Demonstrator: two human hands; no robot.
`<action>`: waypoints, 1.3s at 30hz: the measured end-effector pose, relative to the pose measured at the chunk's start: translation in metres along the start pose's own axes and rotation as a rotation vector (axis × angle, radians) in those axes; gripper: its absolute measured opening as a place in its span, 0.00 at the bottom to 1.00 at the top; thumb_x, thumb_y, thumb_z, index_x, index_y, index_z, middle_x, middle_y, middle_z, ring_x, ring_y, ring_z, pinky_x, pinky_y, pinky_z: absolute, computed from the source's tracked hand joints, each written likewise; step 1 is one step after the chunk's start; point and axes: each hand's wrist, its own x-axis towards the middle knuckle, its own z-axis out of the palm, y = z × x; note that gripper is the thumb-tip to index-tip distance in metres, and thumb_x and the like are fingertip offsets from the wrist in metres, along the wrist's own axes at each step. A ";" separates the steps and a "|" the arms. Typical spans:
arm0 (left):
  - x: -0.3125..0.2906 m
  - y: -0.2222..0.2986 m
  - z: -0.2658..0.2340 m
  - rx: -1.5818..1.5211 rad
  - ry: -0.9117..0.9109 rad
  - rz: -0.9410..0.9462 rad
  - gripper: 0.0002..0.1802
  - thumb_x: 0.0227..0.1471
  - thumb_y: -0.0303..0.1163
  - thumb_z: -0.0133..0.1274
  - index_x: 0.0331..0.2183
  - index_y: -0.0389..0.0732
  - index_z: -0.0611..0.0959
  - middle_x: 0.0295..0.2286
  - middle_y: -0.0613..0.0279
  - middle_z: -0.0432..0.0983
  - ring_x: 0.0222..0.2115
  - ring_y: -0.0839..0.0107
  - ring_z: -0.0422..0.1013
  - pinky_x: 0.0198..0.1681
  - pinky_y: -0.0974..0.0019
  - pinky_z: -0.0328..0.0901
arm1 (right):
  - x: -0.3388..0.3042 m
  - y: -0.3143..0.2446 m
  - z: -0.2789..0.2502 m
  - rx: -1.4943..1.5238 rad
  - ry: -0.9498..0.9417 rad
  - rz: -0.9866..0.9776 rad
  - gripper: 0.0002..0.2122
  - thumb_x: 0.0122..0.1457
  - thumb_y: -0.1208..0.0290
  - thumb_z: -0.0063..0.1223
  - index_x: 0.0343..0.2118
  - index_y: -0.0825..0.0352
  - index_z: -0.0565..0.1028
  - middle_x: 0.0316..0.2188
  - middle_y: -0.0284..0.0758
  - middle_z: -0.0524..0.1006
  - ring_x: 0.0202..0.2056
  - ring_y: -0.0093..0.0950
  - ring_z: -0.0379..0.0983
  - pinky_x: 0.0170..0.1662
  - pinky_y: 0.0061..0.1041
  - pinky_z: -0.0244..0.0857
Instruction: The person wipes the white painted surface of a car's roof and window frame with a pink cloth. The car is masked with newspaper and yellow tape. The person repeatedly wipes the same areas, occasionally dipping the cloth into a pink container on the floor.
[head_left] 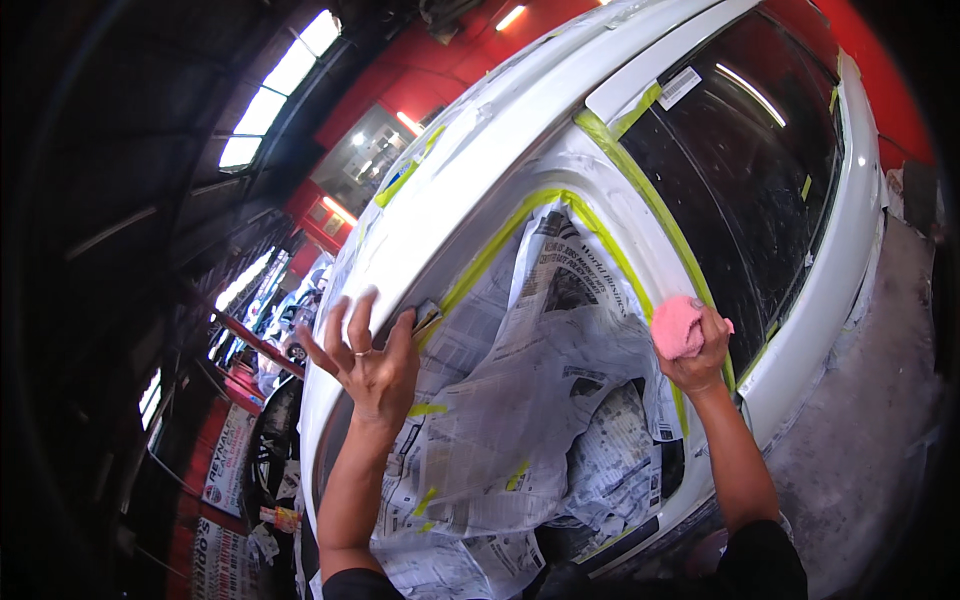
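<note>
Lead: State the condition of the right hand.

Inspector: The right hand was clenched around a pink cloth, gathered into a soft bundle, part of which protruded past the fingers.

Lead: Where was the cloth located?

Inspector: At the white pillar of a white car, between the papered doorway and the dark side window. How firmly it pressed there could not be determined.

Lead: And the left hand?

Inspector: The left hand had its fingers spread and no visible grasp on anything. A ring was noted on one finger. The hand was positioned beside the forward edge of the doorway, below the white roof rail. A small dark-and-metallic piece sat just beside the nearest fingertip; contact could not be confirmed.

Lead: Describe the masking.

Inspector: Newspaper sheets covered the doorway, bordered along the top by yellow-green tape. A further tape strip ran between the pillar and the side window. A white label was attached near the window's upper corner.

Lead: Surroundings?

Inspector: A red wall stood beyond the car.
</note>
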 end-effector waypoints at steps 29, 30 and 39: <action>-0.103 0.103 -0.049 -0.480 -0.341 -0.060 0.21 0.44 0.18 0.53 0.43 0.40 0.83 0.55 0.58 0.72 0.60 0.52 0.64 0.64 0.44 0.54 | -0.002 0.008 0.001 -0.022 0.010 -0.042 0.35 0.43 0.66 0.73 0.54 0.71 0.68 0.52 0.42 0.67 0.49 0.42 0.68 0.50 0.39 0.61; -0.100 0.106 -0.043 -0.525 -0.339 -0.036 0.23 0.44 0.19 0.52 0.45 0.41 0.84 0.57 0.59 0.71 0.61 0.53 0.62 0.65 0.44 0.52 | 0.000 0.008 0.000 -0.023 -0.001 -0.067 0.37 0.42 0.67 0.76 0.54 0.72 0.67 0.51 0.43 0.67 0.49 0.42 0.68 0.49 0.39 0.61; -0.070 0.125 0.014 -0.412 -0.388 -0.226 0.28 0.51 0.25 0.53 0.55 0.37 0.77 0.59 0.56 0.69 0.63 0.54 0.60 0.66 0.43 0.50 | -0.006 0.007 0.003 -0.034 -0.005 -0.037 0.37 0.43 0.65 0.75 0.57 0.60 0.66 0.53 0.44 0.66 0.51 0.42 0.68 0.48 0.39 0.60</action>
